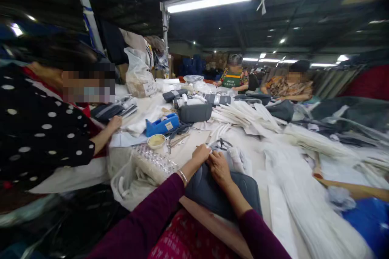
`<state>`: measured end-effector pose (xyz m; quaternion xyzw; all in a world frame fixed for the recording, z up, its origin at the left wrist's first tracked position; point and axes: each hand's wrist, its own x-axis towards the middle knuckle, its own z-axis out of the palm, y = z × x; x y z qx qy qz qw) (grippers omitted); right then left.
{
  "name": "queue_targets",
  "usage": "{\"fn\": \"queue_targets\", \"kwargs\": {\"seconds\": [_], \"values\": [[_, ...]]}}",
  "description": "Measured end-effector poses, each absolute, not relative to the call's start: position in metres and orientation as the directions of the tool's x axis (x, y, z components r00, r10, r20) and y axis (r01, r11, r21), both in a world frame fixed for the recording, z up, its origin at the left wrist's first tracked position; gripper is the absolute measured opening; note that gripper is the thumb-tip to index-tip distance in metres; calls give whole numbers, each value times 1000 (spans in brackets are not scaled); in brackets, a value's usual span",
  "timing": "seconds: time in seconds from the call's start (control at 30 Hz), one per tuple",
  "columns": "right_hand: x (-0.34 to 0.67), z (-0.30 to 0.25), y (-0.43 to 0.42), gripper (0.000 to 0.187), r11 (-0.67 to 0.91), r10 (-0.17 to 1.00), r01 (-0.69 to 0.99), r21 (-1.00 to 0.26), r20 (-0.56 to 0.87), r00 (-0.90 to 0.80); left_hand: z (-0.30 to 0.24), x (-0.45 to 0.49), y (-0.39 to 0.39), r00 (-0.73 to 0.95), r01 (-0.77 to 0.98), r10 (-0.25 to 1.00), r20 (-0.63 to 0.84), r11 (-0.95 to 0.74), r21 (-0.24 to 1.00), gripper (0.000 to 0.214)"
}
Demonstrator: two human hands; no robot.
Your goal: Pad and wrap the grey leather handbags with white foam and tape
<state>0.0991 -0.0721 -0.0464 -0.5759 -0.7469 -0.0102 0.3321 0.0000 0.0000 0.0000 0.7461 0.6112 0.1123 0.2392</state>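
A dark blue-grey handbag [243, 190] lies flat at the table's near edge, under my forearms. My left hand [201, 154] is closed, its fingers bent in at the bag's far edge. Beside it, nearly touching, my right hand [219, 166] is closed as well, fingertips pinched together. A scrap of white shows between the two hands, but what they grip is mostly hidden. Just beyond my fingers lies a dark looped strap [223, 143]. White wrapping [236, 158] covers a part by the right hand.
A blue tape dispenser [162, 124] and a small round tub [156, 141] stand ahead on the left. Another grey bag [194, 112] is behind them. White paper strips [246, 117] and white sheeting [291, 186] spread rightward. A co-worker in a polka-dot sleeve [45, 129] works at left; two others sit opposite.
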Motion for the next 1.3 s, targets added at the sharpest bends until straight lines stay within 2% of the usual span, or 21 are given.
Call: {"fn": "queue_targets", "kwargs": {"seconds": [0.17, 0.23, 0.3, 0.4, 0.47, 0.53, 0.57, 0.63, 0.7, 0.8, 0.83, 0.9, 1.0, 1.1, 1.2, 1.3], "values": [[97, -38, -78, 13, 359, 857, 864, -352, 492, -156, 0, 1, -3, 201, 853, 974, -100, -124, 507, 33], [96, -36, -80, 13, 336, 856, 868, -366, 504, -118, -2, 0, -6, 177, 842, 982, -62, -119, 526, 35], [95, -35, -83, 17, 282, 829, 852, -440, 559, 15, -5, -2, -10, 150, 828, 989, -6, -123, 548, 36], [95, -37, -90, 26, 164, 726, 804, -572, 622, 294, -9, -4, -19, 114, 810, 990, 85, -142, 569, 35], [94, -38, -95, 27, 114, 691, 798, -592, 624, 364, -9, -3, -25, 88, 814, 981, 176, -172, 554, 42], [93, -39, -99, 27, 108, 694, 799, -592, 620, 365, -8, 1, -29, 119, 822, 922, 367, -299, 485, 49], [93, -39, -101, 26, 111, 692, 796, -594, 621, 367, -7, 6, -29, 185, 811, 860, 475, -407, 421, 49], [92, -36, -103, 27, 109, 654, 792, -600, 644, 397, -5, 18, -26, 419, 727, 692, 588, -643, 239, 43], [92, -32, -105, 30, 55, 574, 801, -596, 675, 463, -6, 32, -21, 623, 610, 574, 532, -782, 128, 34], [97, -26, -106, 42, -155, 462, 812, -563, 685, 563, -17, 49, -13, 699, 585, 568, 433, -804, 110, 24], [100, -24, -106, 47, -232, 465, 811, -537, 672, 577, -21, 51, -11, 689, 597, 585, 429, -793, 121, 21], [109, -20, -106, 55, -342, 553, 822, -455, 610, 567, -29, 53, -10, 679, 608, 598, 425, -783, 131, 19], [122, -13, -103, 48, -424, 681, 824, -376, 466, 564, -33, 51, -12, 670, 612, 605, 430, -778, 141, 19], [131, -5, -102, 39, -469, 668, 765, -441, 389, 634, -31, 48, -13, 652, 626, 621, 435, -765, 152, 22], [135, 2, -101, 39, -482, 645, 726, -490, 363, 673, -30, 48, -13, 641, 636, 633, 434, -755, 161, 22], [141, 2, -99, 43, -390, 623, 696, -603, 383, 681, -30, 48, -12, 646, 633, 633, 427, -756, 163, 23]]}}
